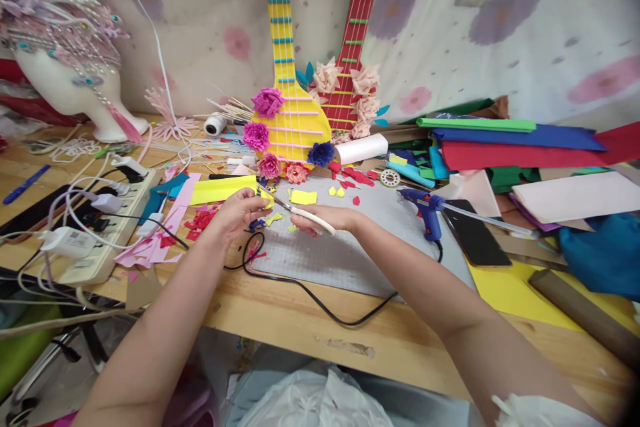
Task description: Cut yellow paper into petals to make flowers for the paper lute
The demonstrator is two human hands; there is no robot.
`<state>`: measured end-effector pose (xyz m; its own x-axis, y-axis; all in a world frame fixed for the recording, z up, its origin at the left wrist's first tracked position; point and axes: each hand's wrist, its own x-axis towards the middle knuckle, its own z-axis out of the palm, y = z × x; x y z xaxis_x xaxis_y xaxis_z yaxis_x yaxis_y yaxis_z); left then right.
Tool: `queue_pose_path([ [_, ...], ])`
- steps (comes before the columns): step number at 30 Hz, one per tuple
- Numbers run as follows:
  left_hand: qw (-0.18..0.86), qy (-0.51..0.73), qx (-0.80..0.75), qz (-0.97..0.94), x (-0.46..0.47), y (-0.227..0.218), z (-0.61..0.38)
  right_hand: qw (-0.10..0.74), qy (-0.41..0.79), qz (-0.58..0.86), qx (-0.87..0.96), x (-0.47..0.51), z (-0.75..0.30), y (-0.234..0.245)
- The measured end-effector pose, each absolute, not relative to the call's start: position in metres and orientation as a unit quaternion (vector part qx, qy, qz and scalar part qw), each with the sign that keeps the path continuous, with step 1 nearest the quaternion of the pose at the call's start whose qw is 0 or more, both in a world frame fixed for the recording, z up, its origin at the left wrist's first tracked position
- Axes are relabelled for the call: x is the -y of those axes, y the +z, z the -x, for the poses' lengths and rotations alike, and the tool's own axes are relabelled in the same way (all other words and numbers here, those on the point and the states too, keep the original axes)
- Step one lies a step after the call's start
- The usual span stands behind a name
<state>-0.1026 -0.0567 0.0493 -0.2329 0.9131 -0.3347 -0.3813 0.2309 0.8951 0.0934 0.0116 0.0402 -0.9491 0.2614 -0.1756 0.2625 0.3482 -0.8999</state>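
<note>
At a cluttered craft table, a person's left hand (239, 211) pinches a small yellow scrap (265, 195) over the grey cutting mat (350, 257), while the right hand (327, 217) is closed around white-handled scissors (306, 215), blades at the scrap's edge. A blue glue gun (425, 208) (cord trailing off the table) lies near a phone (475, 235).
</note>
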Motion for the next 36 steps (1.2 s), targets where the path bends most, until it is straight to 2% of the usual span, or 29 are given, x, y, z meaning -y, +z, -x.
queue_pose_path([
  [21,0.563,0.574,-0.541,-0.247,0.054,0.046,0.105,-0.004,-0.693,-0.222,-0.686,-0.005,-0.090,0.036],
  [36,0.548,0.600,-0.536,-0.230,0.061,0.044,0.105,-0.029,-0.665,-0.233,-0.708,-0.005,-0.083,0.032],
])
